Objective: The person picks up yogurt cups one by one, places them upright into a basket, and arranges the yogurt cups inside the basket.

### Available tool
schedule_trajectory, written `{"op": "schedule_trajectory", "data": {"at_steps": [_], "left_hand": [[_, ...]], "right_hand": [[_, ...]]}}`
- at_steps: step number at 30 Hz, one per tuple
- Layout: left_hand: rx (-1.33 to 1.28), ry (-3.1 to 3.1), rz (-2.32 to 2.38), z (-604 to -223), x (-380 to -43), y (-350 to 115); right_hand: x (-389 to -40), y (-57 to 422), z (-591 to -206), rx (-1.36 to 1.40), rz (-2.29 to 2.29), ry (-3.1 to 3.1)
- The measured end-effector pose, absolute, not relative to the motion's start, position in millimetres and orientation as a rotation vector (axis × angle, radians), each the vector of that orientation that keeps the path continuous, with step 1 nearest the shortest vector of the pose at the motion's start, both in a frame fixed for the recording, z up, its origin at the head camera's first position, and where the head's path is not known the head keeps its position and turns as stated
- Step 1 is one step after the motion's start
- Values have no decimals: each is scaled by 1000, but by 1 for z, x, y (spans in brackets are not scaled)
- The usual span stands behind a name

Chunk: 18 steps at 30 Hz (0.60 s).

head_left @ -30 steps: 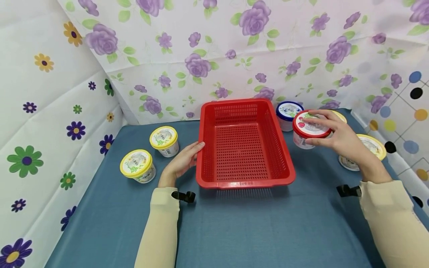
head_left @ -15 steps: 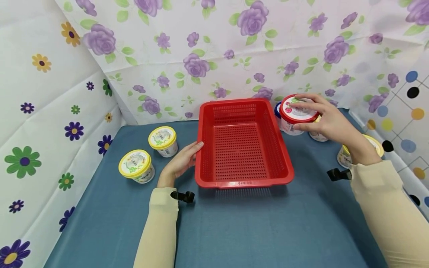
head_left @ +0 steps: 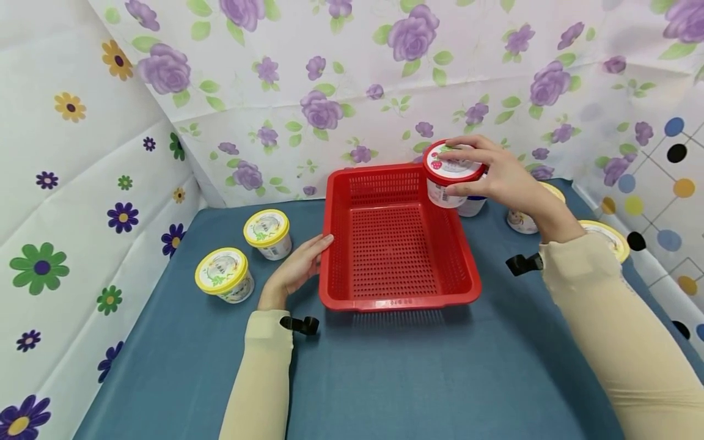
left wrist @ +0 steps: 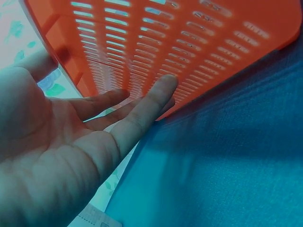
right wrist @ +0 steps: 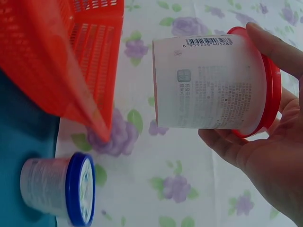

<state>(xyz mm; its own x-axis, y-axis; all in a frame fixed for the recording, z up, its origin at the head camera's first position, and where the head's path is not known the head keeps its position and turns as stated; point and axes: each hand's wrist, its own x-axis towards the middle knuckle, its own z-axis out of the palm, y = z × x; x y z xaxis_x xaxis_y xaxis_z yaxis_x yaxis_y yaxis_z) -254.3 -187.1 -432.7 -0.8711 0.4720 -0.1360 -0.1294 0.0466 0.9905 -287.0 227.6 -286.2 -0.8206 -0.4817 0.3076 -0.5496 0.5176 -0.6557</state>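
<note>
My right hand point(head_left: 492, 174) holds a white tub with a red lid point(head_left: 448, 165), upright, fingers spread over the lid. In the head view the tub overlaps the back right corner of a red perforated basket point(head_left: 398, 302); the right wrist view shows it raised beside the basket wall, its barcode side point(right wrist: 203, 85) towards the camera. At the basket's left side, my left hand point(head_left: 294, 269) lightly grips the wall. Its thumb lies over the rim and its fingers point(left wrist: 147, 106) reach along the outside. A blue-lidded tub point(head_left: 472, 206) stands partly hidden behind the red-lidded one.
Two yellow-lidded tubs point(head_left: 267, 232) stand left of the basket. To the right are two more, one near the back point(head_left: 522, 221) and one half covered by my right sleeve point(head_left: 607, 235). Patterned cloth walls point(head_left: 352, 91) enclose the back and sides of the blue-covered table point(head_left: 385, 379).
My right hand has lifted the red-lidded tub and carried it left and back, from the right-hand group to the basket's back right corner. The left hand and basket stay put.
</note>
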Motion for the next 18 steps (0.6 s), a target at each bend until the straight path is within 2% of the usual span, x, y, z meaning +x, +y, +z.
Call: {"op": "schedule_trajectory", "data": {"at_steps": [18], "left_hand": [[318, 1908, 1893, -434, -251, -184]], "right_hand": [[-316, 186, -275, 979, 1294, -2695]]}}
